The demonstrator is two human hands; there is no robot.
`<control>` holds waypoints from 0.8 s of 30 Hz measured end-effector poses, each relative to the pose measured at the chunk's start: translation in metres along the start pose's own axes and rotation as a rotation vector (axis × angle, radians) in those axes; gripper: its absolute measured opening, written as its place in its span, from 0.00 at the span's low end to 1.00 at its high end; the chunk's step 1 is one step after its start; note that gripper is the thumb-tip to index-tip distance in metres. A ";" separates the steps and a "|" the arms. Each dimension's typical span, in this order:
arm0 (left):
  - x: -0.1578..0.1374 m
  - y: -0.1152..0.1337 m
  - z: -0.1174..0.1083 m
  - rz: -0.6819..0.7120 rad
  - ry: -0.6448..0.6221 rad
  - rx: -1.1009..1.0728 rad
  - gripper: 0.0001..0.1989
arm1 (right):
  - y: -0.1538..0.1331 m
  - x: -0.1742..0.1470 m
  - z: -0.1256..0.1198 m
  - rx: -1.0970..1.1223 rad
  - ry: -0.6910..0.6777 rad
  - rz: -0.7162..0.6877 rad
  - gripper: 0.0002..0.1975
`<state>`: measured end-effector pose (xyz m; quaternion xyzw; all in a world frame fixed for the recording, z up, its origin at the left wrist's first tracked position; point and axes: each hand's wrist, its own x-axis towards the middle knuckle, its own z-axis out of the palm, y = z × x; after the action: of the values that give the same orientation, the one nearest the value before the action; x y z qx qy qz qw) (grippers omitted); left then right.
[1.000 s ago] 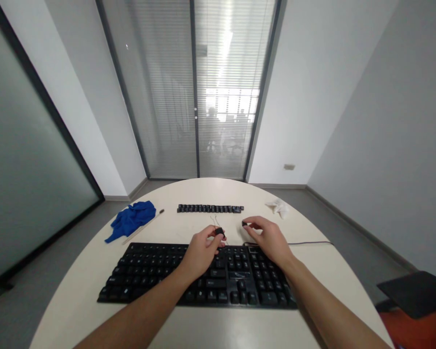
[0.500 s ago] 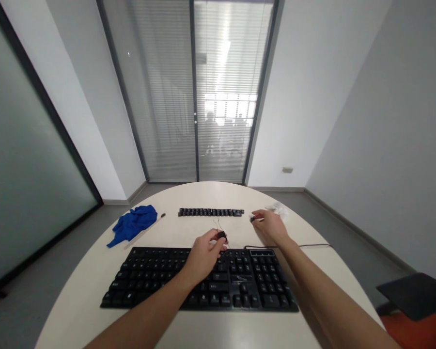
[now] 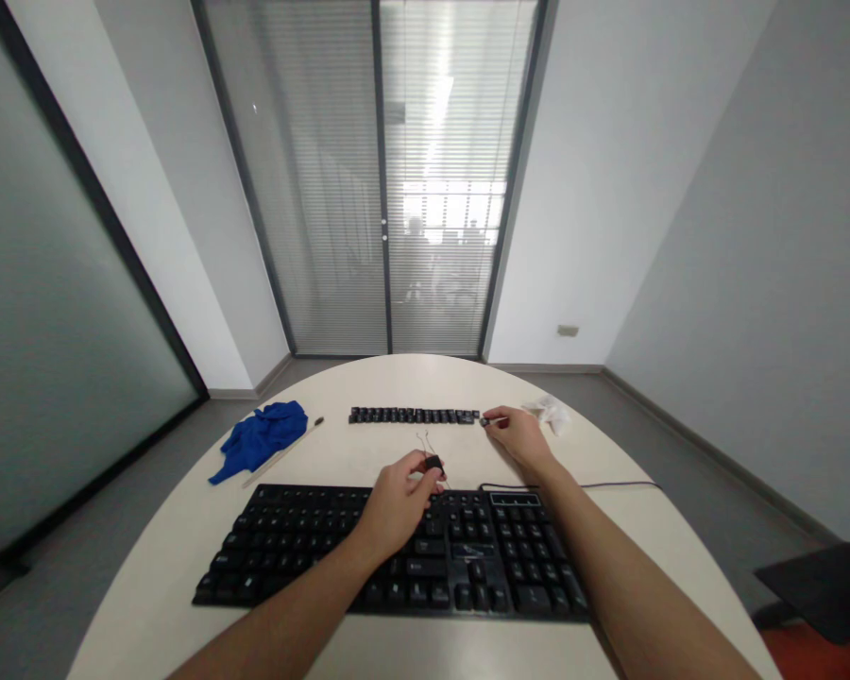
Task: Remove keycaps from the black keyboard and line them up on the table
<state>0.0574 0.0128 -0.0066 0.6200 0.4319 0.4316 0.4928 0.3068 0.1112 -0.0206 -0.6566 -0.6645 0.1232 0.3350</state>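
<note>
Since a second ago, the right hand (image 3: pixel 518 436) has moved forward, away from the keyboard (image 3: pixel 304 519), to the right end of the keycap row (image 3: pixel 411 416). Its thumb and fingertips pinch a small black keycap (image 3: pixel 485 421) just beside that row. Fingers curled, the left hand (image 3: pixel 397 486) grips a black-handled wire tool (image 3: pixel 434 464) over the keyboard's rear edge; that arm hides some keys. Blue cloth (image 3: pixel 263 439) and a thin brush (image 3: pixel 283 452) lie at left, crumpled white material (image 3: pixel 553 416) beyond the right hand.
</note>
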 end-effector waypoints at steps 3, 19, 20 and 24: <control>-0.001 0.002 0.000 0.003 -0.002 0.005 0.11 | -0.001 0.001 0.002 0.002 0.011 -0.013 0.14; -0.001 0.002 0.000 -0.002 -0.009 0.008 0.12 | 0.000 0.003 0.009 -0.020 0.011 -0.058 0.13; -0.001 0.002 0.000 -0.001 -0.009 0.008 0.12 | 0.000 0.003 0.009 -0.027 0.011 -0.060 0.13; 0.000 0.002 0.000 -0.003 -0.003 0.020 0.11 | 0.001 0.004 0.011 -0.053 0.012 -0.046 0.13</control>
<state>0.0579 0.0127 -0.0043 0.6247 0.4364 0.4256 0.4880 0.3012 0.1178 -0.0277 -0.6506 -0.6802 0.0940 0.3244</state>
